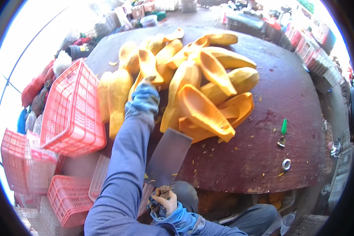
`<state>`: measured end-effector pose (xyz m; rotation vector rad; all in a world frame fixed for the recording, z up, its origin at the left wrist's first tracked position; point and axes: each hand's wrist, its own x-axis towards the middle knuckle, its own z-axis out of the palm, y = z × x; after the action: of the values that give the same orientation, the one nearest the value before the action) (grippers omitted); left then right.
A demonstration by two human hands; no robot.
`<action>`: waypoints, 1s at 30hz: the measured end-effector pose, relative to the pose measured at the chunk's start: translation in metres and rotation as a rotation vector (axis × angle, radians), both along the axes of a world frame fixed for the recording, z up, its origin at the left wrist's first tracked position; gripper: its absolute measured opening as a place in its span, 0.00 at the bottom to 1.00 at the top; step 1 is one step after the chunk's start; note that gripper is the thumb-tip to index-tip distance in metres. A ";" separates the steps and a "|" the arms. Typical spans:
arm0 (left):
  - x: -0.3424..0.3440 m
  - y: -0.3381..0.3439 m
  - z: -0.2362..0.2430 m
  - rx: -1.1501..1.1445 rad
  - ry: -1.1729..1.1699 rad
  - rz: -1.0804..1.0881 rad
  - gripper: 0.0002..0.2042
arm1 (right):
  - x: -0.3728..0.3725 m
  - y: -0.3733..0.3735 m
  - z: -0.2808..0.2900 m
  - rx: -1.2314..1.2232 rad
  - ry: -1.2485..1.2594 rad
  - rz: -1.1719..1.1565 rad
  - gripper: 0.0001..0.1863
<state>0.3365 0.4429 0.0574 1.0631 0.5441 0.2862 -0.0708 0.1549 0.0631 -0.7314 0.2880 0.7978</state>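
My left arm stretches over the table (pixel 271 157) to a pile of peeled yellow-orange squashes. My left hand (pixel 148 80) is at the near end of a halved squash (pixel 147 65); its fingers are mostly hidden and blurred. Close to my body, my right hand (pixel 167 201) is closed round the handle of a wide, dark-bladed cleaver (pixel 169 155), its blade pointing away from me toward the pile. Hollowed squash halves (pixel 202 110) lie cut side up in the pile's right part. Long whole-looking squashes (pixel 120 90) lie to the left of my left hand.
A tilted pink plastic basket (pixel 72 106) stands against the table's left side, with more crates (pixel 70 200) below it. On the table's right lie a green-handled tool (pixel 284 126), a metal ring (pixel 286 164) and scattered peel scraps. Crates (pixel 310 51) line the far right.
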 end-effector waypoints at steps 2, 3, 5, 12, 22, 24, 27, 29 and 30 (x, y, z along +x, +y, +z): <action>-0.010 -0.001 0.011 -0.154 0.132 0.112 0.18 | 0.004 0.002 0.004 0.015 0.046 0.001 0.12; -0.027 -0.014 0.025 -0.179 0.117 0.117 0.16 | 0.007 0.002 0.006 -0.014 0.026 -0.020 0.12; -0.070 0.002 0.028 -0.199 0.139 0.140 0.18 | 0.003 0.004 0.011 -0.066 -0.005 -0.018 0.12; -0.307 -0.009 0.082 -0.031 -0.308 -0.122 0.28 | -0.008 0.008 0.002 -0.100 -0.245 -0.018 0.16; -0.604 -0.005 0.057 0.129 0.007 0.150 0.36 | -0.027 0.036 0.008 -0.392 -0.724 0.201 0.09; -0.651 -0.002 0.046 0.110 0.059 0.129 0.35 | -0.028 0.043 0.007 -0.482 -0.878 0.284 0.09; -0.699 0.001 0.025 0.115 0.130 0.159 0.36 | -0.024 0.052 0.021 -0.687 -1.154 0.416 0.09; -0.718 -0.001 0.027 0.099 0.165 0.193 0.35 | -0.025 0.063 0.037 -0.715 -1.315 0.440 0.09; -0.725 -0.006 0.035 0.074 0.200 0.203 0.35 | -0.029 0.070 0.051 -0.717 -1.400 0.426 0.10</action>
<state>-0.3888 0.4372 0.0927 1.1165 0.8290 0.3831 -0.0995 0.2248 0.1138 -1.8799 -0.9277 0.3901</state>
